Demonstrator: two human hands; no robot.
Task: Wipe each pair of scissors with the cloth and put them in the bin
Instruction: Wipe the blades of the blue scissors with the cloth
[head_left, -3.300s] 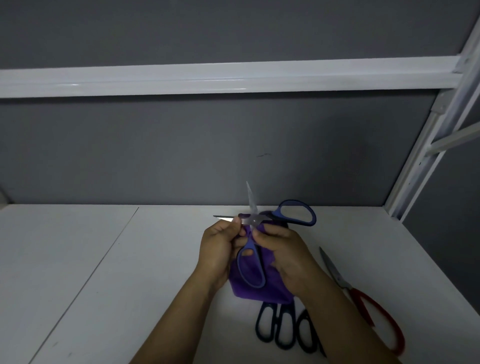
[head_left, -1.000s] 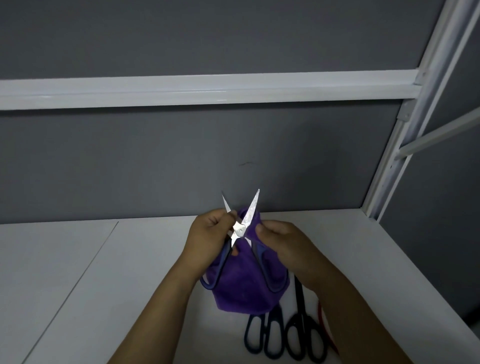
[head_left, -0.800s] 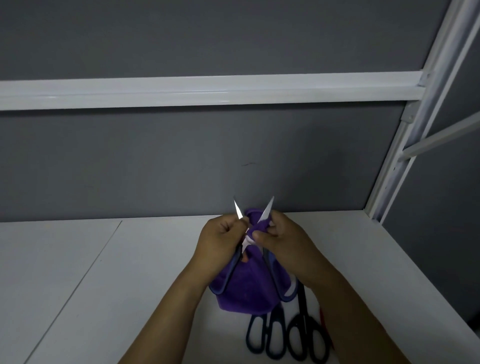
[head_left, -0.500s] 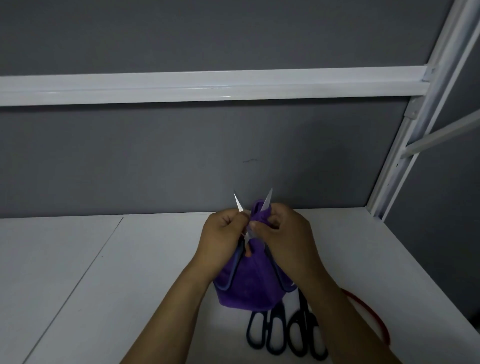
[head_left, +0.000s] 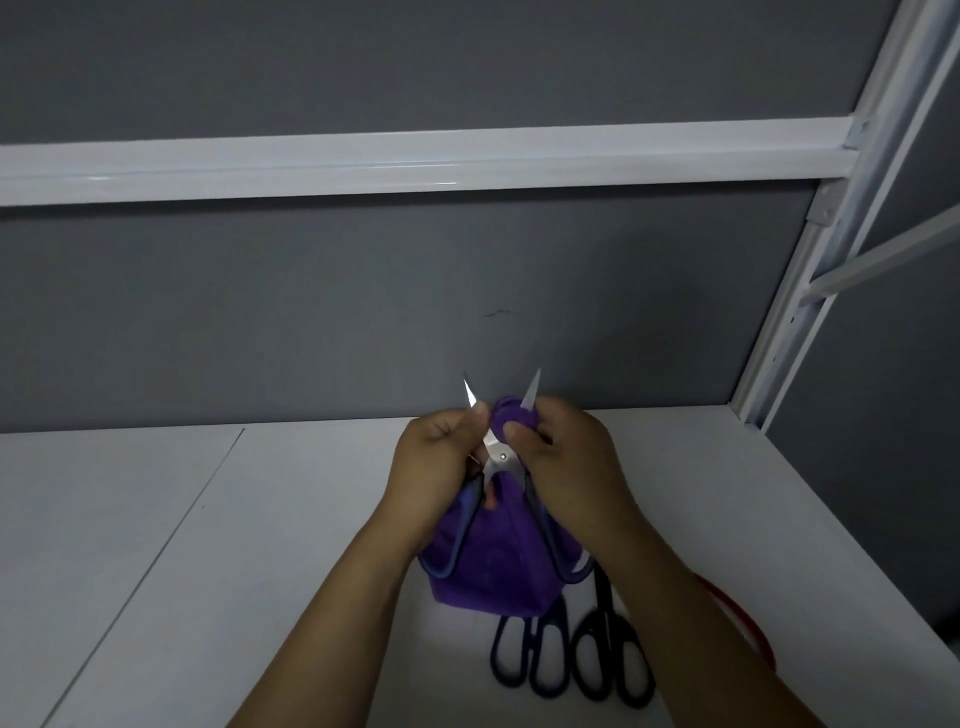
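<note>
I hold blue-handled scissors (head_left: 497, 457) upright above the white shelf, blades spread in a V pointing away from me. My left hand (head_left: 434, 467) grips the left blade near the pivot. With my right hand (head_left: 563, 457) I pinch a purple cloth (head_left: 493, 566) round the right blade, so only that blade's tip shows. The cloth hangs down behind the blue handle loops. On the shelf below lie dark blue-handled scissors (head_left: 527, 660), black-handled scissors (head_left: 613, 649) and a red-handled pair (head_left: 737, 613), mostly hidden by my right forearm. No bin is in view.
The white shelf (head_left: 208, 545) runs left, with a seam across it. A grey back wall carries a white rail (head_left: 415, 161). A white upright post (head_left: 800, 291) stands at the back right, and the shelf's right edge drops off beyond it.
My right hand has slid the cloth up the right blade toward its tip. The scissors went from wide open and sideways to upright with a narrower V. The view has shifted slightly.
</note>
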